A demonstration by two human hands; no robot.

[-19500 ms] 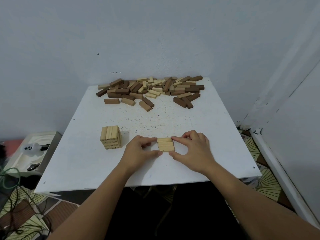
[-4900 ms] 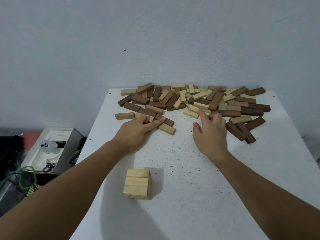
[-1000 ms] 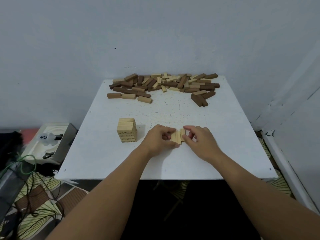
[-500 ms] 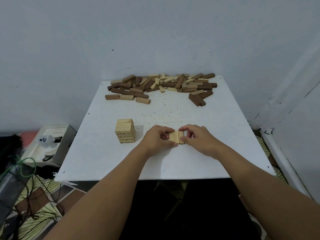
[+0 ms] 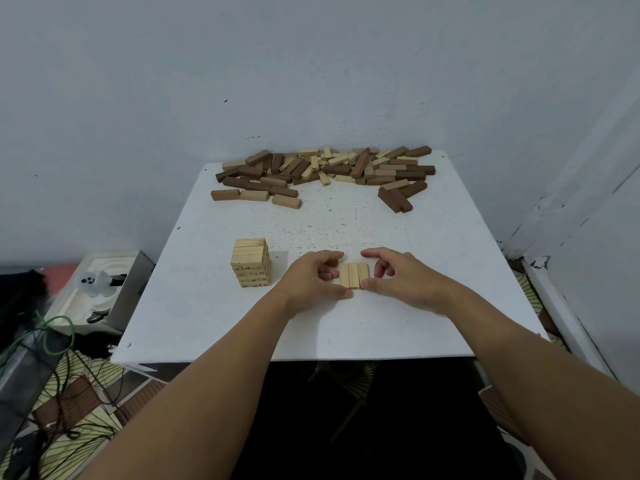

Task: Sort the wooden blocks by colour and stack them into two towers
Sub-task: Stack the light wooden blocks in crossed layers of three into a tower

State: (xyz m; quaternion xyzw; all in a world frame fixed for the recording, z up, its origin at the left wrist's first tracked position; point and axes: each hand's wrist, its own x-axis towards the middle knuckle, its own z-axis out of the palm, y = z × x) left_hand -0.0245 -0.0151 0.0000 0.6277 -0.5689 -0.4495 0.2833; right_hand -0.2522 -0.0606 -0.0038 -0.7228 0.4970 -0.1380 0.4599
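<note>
Three pale blocks (image 5: 353,275) side by side on counter (image 5: 346,327).
Pinched between left hand (image 5: 311,282) and right hand (image 5: 398,280); pale tower (image 5: 250,262) near, leftward.

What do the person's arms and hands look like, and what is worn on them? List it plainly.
Both forearms are bare all the way to the bottom edge of the picture: no sleeves show. The left hand and right hand wear no gloves. No watch, bracelet or ring can be seen on either wrist or on the fingers that show. No markings, straps or cables are on them.
</note>
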